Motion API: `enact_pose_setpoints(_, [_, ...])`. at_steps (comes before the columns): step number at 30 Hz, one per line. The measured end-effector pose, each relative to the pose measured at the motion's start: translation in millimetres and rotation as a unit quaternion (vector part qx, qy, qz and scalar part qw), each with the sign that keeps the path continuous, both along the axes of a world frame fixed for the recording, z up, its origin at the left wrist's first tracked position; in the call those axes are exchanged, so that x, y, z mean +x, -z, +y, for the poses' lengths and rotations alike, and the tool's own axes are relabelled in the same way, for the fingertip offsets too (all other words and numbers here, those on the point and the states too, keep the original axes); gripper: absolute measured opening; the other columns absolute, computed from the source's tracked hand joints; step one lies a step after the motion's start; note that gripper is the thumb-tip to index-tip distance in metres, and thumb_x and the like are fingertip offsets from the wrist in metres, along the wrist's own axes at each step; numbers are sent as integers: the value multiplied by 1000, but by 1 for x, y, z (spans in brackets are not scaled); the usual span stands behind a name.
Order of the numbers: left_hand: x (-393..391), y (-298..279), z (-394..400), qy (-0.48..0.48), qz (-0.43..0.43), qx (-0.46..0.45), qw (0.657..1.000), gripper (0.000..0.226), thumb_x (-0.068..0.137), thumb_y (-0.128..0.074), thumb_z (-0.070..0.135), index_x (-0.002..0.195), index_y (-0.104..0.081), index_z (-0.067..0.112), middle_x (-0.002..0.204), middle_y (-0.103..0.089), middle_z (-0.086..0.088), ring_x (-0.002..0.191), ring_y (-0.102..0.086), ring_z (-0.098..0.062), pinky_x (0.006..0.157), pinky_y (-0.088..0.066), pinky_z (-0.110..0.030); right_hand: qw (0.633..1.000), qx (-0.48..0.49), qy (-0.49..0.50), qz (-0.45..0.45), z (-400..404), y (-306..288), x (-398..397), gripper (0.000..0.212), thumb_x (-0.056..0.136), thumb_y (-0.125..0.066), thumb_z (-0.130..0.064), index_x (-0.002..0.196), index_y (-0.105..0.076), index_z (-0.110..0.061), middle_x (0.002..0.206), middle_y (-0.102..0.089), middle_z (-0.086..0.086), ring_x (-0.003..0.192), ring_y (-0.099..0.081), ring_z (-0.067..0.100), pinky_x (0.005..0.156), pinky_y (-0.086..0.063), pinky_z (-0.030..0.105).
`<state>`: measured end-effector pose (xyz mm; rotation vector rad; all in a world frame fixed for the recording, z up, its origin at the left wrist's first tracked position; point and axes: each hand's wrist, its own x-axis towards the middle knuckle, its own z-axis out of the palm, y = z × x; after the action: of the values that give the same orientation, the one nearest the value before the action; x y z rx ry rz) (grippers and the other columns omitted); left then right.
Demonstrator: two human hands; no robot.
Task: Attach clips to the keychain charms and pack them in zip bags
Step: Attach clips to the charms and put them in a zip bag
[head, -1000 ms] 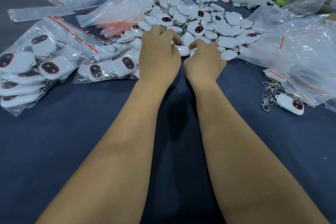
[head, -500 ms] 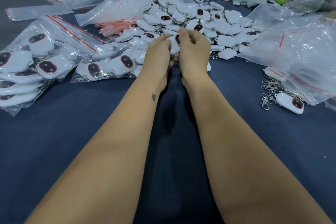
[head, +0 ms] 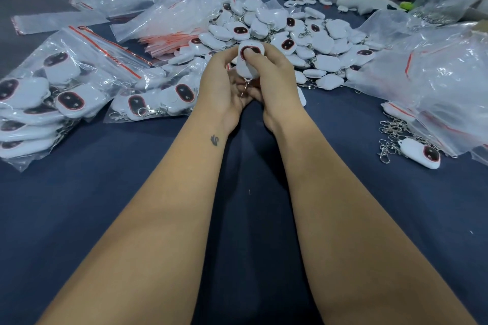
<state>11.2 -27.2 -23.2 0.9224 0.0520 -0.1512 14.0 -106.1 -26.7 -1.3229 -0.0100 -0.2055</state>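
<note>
Both hands clamp one white oval plastic charm (head: 249,62): right hand (head: 274,82) beside it, left hand (head: 224,87) opposite; charm upright, ring end down.

Upright white charm (head: 248,66), ring below

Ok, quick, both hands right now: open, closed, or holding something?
Left hand: fingers curled round the white charm, holding it from the side.
Right hand: grips the same charm, thumb pressed on its dark face.
</note>
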Motion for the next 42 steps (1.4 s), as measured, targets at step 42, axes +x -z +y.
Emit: enact_pose_setpoints(42, [8, 7, -1, -8, -21, 27, 999, 24, 93, -43, 5, 73, -54, 12, 53, -59, 4, 42, -46, -6, 42, -32, -16, 995, 79, -29, 49, -2, 0, 1, 18, 88, -46, -4, 88, -63, -10, 56, -62, 4, 45, -53, 16, 49, -44, 24])
